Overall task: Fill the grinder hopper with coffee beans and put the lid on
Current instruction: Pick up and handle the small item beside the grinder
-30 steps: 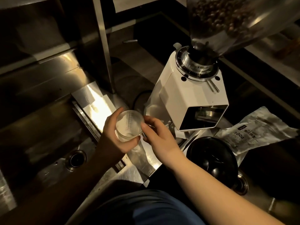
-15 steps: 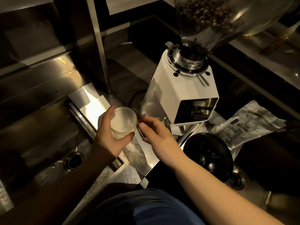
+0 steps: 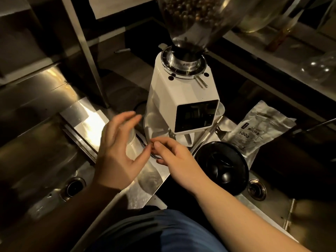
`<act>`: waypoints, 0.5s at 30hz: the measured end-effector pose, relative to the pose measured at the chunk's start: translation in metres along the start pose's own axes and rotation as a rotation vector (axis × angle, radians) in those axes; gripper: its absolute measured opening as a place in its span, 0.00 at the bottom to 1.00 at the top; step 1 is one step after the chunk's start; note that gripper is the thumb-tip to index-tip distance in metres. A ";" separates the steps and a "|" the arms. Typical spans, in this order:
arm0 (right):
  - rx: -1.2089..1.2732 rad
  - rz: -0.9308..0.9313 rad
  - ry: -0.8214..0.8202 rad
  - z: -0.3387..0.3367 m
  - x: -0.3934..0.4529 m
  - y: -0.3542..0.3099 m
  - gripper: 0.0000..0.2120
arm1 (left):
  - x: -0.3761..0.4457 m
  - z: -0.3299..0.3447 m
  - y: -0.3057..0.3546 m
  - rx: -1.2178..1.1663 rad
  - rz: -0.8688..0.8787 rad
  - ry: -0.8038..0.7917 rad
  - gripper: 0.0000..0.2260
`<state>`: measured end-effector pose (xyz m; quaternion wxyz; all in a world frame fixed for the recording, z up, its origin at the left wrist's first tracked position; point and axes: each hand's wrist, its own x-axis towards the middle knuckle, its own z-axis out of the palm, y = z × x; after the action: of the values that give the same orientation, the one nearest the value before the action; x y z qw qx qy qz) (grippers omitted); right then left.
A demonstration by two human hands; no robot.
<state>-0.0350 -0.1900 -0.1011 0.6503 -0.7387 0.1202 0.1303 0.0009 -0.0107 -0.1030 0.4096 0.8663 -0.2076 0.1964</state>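
While both hands hover loose, holding nothing, lid (image 3: 221, 167) lies flat on surface (image 3: 151, 179) just beside right hand (image 3: 179, 160); left hand (image 3: 118, 151) farther.

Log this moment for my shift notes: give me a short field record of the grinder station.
hopper: on the white grinder, beans inside
lid: black, lying on the counter right of the grinder, not on the hopper
bean bag: lying flat behind the lid
measuring cup: on the counter, mostly hidden by the left hand
left hand: fingers spread, over the cup
right hand: loosely curled, empty
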 end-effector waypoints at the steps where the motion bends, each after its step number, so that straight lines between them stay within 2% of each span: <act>1: 0.005 -0.001 0.001 -0.006 -0.003 0.001 0.15 | 0.001 0.002 0.006 -0.022 0.069 -0.036 0.24; 3: 0.026 -0.012 0.016 -0.021 -0.013 0.004 0.11 | 0.004 0.009 0.020 -0.106 0.144 -0.133 0.18; 7: 0.091 -0.040 0.099 -0.053 -0.030 0.016 0.11 | 0.014 0.034 0.047 -0.271 0.096 -0.331 0.15; 15: 0.200 -0.066 0.266 -0.119 -0.037 0.038 0.09 | 0.040 0.089 0.088 -0.278 0.131 -0.568 0.14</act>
<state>-0.0786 -0.3120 -0.1088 0.7030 -0.6844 0.1933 -0.0025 0.0035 -0.1401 -0.0796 0.4363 0.8071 -0.3937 -0.0574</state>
